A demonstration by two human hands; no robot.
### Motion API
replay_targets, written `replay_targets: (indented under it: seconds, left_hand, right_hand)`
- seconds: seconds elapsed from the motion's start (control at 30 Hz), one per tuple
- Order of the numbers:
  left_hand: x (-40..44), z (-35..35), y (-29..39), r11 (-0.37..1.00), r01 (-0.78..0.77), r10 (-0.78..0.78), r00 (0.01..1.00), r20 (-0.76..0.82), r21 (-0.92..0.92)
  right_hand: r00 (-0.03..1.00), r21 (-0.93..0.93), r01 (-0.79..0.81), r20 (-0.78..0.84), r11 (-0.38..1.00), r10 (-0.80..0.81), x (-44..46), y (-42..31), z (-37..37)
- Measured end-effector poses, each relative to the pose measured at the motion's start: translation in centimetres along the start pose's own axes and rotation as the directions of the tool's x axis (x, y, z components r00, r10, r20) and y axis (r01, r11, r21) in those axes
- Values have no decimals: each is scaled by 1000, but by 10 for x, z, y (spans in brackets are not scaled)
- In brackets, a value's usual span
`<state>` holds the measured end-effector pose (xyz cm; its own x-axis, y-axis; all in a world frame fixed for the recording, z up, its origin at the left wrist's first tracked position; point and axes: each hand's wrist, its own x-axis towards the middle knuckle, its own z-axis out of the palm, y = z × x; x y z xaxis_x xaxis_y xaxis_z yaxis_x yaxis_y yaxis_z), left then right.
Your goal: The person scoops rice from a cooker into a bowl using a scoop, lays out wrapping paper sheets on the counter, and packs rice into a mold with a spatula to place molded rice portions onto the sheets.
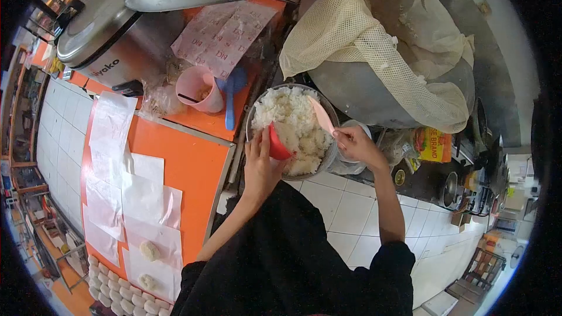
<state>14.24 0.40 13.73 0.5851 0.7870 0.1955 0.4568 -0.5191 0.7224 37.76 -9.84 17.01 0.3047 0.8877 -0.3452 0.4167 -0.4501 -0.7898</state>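
Observation:
A round metal pot (335, 105) full of white cooked rice (304, 131) stands in front of me. My left hand (261, 167) is closed around a small red bowl (280, 142), tilted over the rice at the pot's left side; rice shows at its mouth. In my right hand (357, 145) is the handle of a pink rice paddle (321, 116), its blade reaching over the rice at the pot's right side. The paddle's tip is close to the rice; whether it touches is hard to tell.
Left, paper sheets (143, 199) cover an orange counter (202, 167), two bearing rice mounds (150, 250). Behind are a pink cup (202, 90), a blue spatula (230, 102) and a rice cooker (111, 41). A large pot (357, 90) lined with mesh cloth (374, 41) stands right.

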Motion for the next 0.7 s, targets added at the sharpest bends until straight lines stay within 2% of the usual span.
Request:
replay_targets:
  seconds: [0.03,0.13,0.23,0.33,0.43,0.53,0.63,0.67,0.7]
  left_hand:
    - [2,2,2,1000,0,0,1000,-3,0]
    - [4,5,-3,1000,-4,4,1000,21,-17]
    - [8,4,-1,999,-43,43,998,47,6]
    - [11,3,-3,998,-54,57,994,96,-29]
    - [13,2,-5,998,-61,62,987,146,-9]
    - [9,4,-14,997,-78,77,989,126,0]
    - [7,5,-17,992,-123,123,989,88,-2]
    - [6,3,-17,995,-94,96,991,96,-18]
    - [6,2,-16,997,-64,67,993,102,-37]
  right_hand:
    - [991,61,-108,90,992,103,1,-5,-6]
    - [930,231,-328,249,916,270,0,-6,-11]
    - [925,272,-251,351,929,147,7,23,-9]
    - [959,152,-63,284,986,17,3,18,-1]
    - [937,44,193,288,980,-197,0,8,8]
    - [939,-53,61,343,997,-39,-7,-22,24]
    - [961,-26,252,127,967,-247,-25,-1,67]
    - [978,-39,118,177,992,-110,-33,-13,73]
    - [981,-93,179,96,979,-170,-38,-19,80]
